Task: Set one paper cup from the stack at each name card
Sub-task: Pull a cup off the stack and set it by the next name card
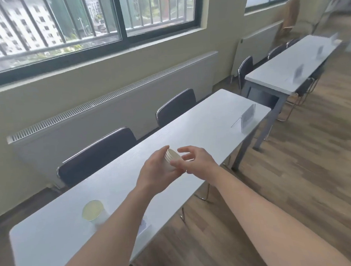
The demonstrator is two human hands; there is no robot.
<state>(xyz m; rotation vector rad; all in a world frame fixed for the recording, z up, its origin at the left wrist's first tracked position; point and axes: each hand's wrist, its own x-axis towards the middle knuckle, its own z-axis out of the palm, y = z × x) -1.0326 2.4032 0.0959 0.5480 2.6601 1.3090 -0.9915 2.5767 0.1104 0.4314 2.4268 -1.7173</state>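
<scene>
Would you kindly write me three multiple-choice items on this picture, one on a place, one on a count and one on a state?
1. Where does the single paper cup stand?
A. On the near table's near end
B. On the floor
C. On the far table

2. How many chairs show behind the near table?
A. None
B. Two
C. Five

3. What is the left hand doing?
A. Resting flat on the table
B. Gripping the cup stack
C. Touching a chair

Answers:
1. A, it stands upright beside the left forearm.
2. B, two dark backrests rise behind the far edge.
3. B, its fingers wrap the stack while the right hand reaches for the end cup.
</scene>
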